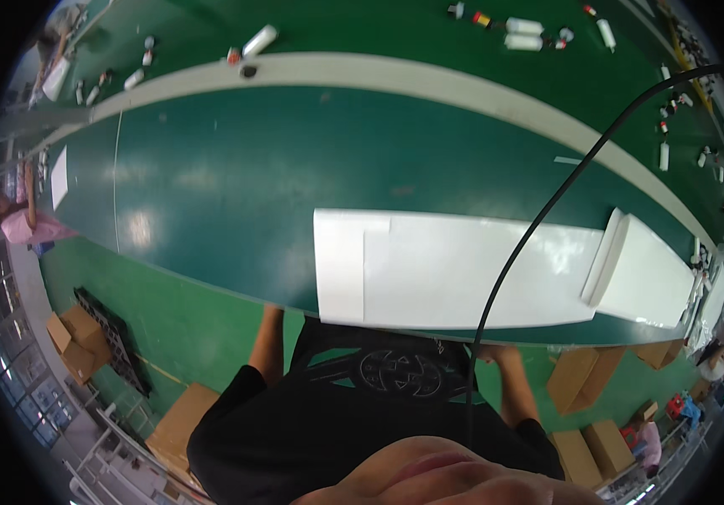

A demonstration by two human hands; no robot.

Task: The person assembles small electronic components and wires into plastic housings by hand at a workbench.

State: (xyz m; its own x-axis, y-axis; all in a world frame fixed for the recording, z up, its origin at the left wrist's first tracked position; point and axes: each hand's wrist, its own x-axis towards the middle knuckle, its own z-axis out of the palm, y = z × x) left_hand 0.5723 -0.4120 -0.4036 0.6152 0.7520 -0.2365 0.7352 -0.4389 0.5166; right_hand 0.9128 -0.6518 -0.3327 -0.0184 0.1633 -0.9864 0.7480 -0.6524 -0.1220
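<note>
A long, flat white piece [480, 269] lies along the near edge of the green table, with a folded-looking flap [341, 269] at its left end. Against its right end lies another white piece [644, 273] with a raised ridge. My left forearm [268, 345] reaches the near table edge, left of the long piece; the hand itself is hidden at the edge. My right hand [501, 352] is at the edge just below the long piece, mostly hidden, so its fingers do not show. Whether either hand touches anything cannot be made out.
A black cable [538, 215] hangs across the view over the white piece. Beyond the table's pale rail [336, 67], white cylindrical items [523, 34] lie on a green surface. Cardboard boxes [585, 379] stand on the floor. A person in pink [29, 223] is at far left.
</note>
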